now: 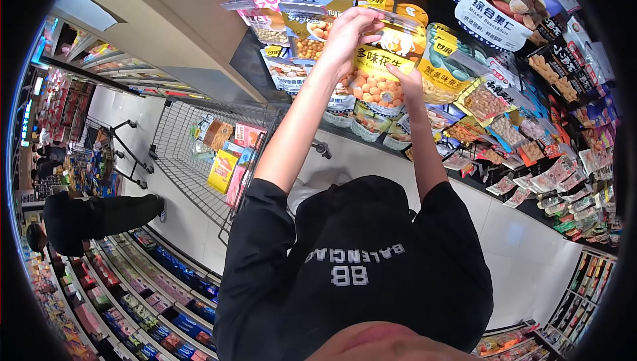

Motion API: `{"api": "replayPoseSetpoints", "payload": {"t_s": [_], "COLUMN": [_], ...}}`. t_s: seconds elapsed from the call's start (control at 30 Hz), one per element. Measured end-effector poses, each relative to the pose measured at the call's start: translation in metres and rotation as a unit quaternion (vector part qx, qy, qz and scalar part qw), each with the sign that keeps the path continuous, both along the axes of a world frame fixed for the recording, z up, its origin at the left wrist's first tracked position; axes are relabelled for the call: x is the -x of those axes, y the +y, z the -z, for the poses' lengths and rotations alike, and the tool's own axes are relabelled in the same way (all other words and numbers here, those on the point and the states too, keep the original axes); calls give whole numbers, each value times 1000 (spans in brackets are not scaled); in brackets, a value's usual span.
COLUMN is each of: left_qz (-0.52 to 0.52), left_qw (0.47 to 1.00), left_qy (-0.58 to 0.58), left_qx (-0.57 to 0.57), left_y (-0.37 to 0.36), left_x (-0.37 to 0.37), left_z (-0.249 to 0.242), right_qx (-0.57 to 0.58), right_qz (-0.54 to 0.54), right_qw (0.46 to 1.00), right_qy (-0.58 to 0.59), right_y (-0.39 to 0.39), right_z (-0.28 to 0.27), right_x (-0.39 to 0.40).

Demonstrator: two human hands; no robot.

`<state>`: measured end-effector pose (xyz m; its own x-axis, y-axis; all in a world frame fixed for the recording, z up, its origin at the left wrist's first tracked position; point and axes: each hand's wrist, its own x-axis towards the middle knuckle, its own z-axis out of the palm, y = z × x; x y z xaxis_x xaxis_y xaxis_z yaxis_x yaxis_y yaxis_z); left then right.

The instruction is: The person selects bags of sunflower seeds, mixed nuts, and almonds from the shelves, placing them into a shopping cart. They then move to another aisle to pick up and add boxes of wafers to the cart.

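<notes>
Right hand (408, 82) has its fingers on the yellow snack pouch (379, 62), gripping its side. Left hand (353, 31) is curled at its top, can't tell if pinching tbh. Shopping cart (178, 137) is left of it.

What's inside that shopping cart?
The cart holds a yellow pack, a brown pack and pink packs, among others. Anything directly beneath them is covered.

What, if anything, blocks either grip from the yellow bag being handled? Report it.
Nothing visible: the left grip is at the upper edge of the yellow bag, and the right grip touches the bag's front.
</notes>
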<state>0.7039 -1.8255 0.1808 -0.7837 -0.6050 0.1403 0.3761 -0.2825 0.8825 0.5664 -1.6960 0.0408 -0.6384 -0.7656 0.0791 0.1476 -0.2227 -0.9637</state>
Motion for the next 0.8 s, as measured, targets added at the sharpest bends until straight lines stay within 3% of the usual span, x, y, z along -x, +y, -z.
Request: {"api": "replayPoseSetpoints", "payload": {"t_s": [0.67, 0.8], "left_qz": [7, 13], "left_qw": [999, 1000], "left_qy": [27, -18], "left_qx": [-19, -15], "left_y": [-2, 3], "left_x": [-12, -26], "left_z": [5, 22], "right_qx": [-24, -61], "right_qz": [27, 63], "right_qw": [999, 996], "right_qy": [-23, 5], "right_y": [-17, -26], "right_z": [23, 34], "right_x": [21, 33]}}
